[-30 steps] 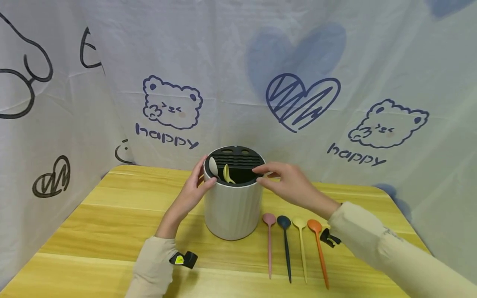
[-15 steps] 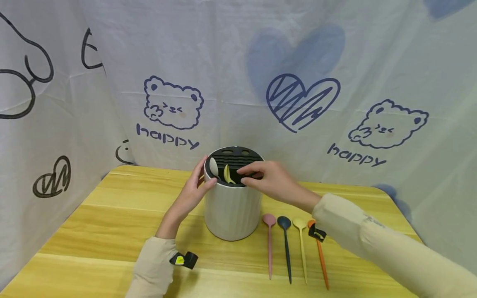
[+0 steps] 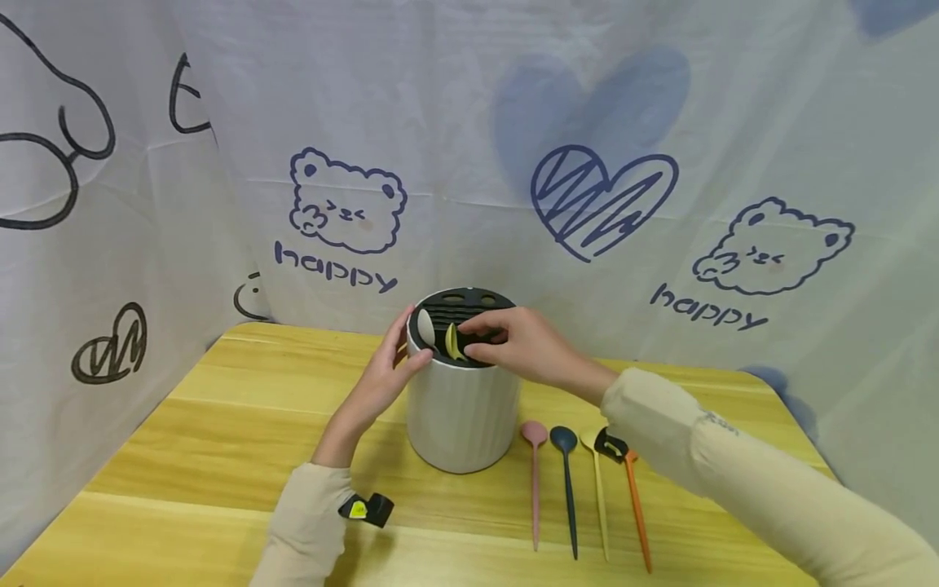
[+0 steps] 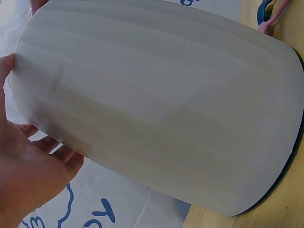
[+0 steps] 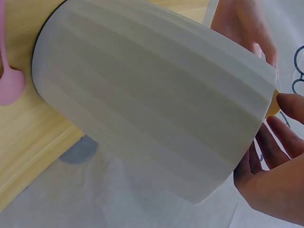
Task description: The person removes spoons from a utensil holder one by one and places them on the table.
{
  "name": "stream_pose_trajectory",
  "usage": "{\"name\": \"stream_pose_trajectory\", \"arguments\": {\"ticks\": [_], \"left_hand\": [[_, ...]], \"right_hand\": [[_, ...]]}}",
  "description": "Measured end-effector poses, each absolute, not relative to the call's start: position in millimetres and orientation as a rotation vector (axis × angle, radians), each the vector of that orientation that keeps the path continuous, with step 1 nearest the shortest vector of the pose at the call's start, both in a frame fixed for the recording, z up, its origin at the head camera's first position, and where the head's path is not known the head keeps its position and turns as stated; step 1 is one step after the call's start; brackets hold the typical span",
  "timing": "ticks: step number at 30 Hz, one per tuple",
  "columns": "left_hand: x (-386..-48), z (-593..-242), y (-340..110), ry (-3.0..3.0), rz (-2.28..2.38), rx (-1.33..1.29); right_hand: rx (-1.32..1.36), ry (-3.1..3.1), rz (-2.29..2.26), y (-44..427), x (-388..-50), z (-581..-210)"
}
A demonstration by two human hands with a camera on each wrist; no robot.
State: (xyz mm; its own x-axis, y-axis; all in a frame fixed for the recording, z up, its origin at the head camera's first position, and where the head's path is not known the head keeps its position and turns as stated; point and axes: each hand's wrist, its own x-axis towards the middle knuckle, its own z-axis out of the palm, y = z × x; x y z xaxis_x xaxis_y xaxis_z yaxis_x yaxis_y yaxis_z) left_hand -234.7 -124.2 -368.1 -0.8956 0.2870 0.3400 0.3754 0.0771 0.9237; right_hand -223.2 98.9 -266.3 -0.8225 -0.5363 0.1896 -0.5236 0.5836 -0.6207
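Note:
A tall pale ribbed utensil holder with a black slotted top stands on the table. My left hand holds its left side, thumb on the front rim and the other fingers behind. A beige spoon leans inside the opening at the left. Beside it, a yellow spoon stands bowl up, its handle hidden inside. My right hand reaches over the right rim and pinches the bowl's edge between thumb and index finger. The right wrist view shows the yellow bowl between these fingertips.
On the wooden table, right of the holder, lie a pink spoon, a dark blue spoon, a pale yellow spoon and an orange spoon, side by side. A patterned white cloth hangs behind the table.
My right hand has moved left over the opening, up to the yellow spoon, and its fingertips have closed on the bowl. The left hand stays on the holder.

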Motion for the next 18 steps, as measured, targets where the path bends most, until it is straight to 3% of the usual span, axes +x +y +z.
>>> {"name": "stream_pose_trajectory", "arguments": {"ticks": [18], "left_hand": [[-237.1,-367.9,-125.6,-2.266,-1.964,-0.692]], "right_hand": [[-1.032,2.706,-1.013,88.0,-228.5,-263.3]]}}
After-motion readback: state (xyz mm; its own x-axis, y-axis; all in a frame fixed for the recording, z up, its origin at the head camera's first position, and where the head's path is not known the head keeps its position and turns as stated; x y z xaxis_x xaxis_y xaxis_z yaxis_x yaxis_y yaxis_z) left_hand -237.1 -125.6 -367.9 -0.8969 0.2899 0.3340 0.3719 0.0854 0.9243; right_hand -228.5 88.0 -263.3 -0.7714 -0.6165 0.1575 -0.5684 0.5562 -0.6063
